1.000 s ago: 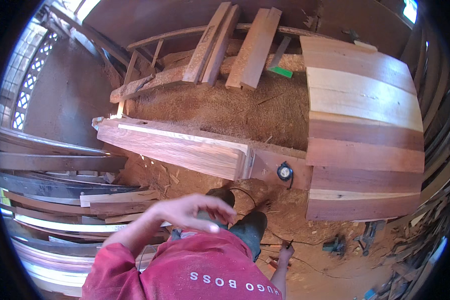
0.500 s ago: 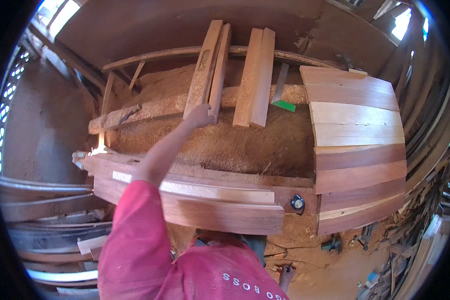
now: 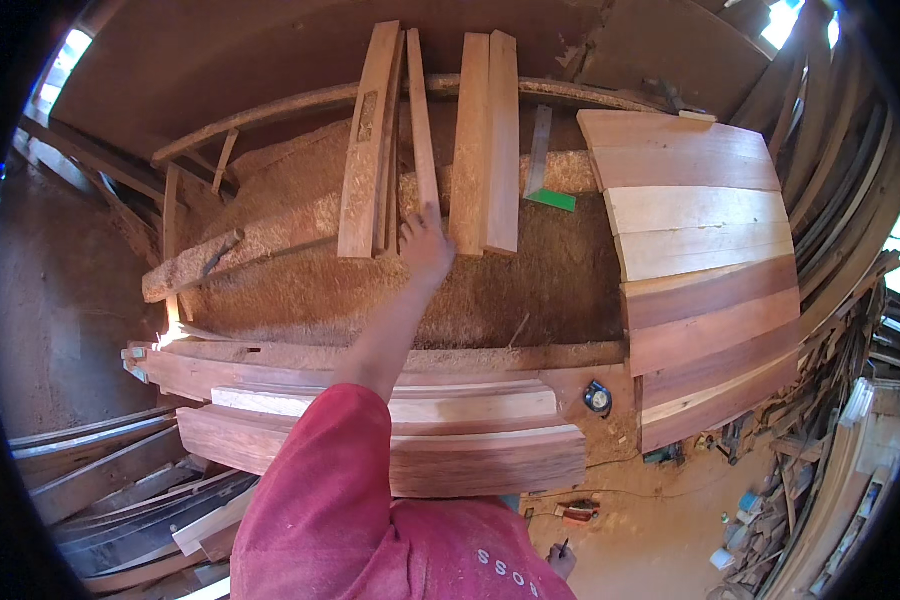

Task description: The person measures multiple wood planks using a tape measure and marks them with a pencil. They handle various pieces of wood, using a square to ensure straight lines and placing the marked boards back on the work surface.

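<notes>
My left hand [image 3: 427, 250] reaches forward and grips the near end of a narrow wooden board [image 3: 422, 130], its fingers bent at that end. Left of it stands a wider board [image 3: 368, 140] with a slot-like recess in its face, and another narrow edge shows close beside it. To the right, a pair of boards [image 3: 470, 150] lies side by side, touching. My right hand [image 3: 562, 562], low in the picture and partly cut off by my shirt, is closed round a thin dark pencil-like stick [image 3: 565, 547].
A square with a green handle [image 3: 551, 201] lies right of the boards. Joined planks [image 3: 705, 235] cover the right side. A tape measure [image 3: 597, 399] sits near the front planks [image 3: 490, 462]. Stacked timber [image 3: 840, 260] lines the right wall, and a red tool [image 3: 578, 513] lies on the ground.
My left hand has shifted right with the narrow board, which now stands apart from the slotted board. The view has also moved a little. My right hand remains low with the stick.
</notes>
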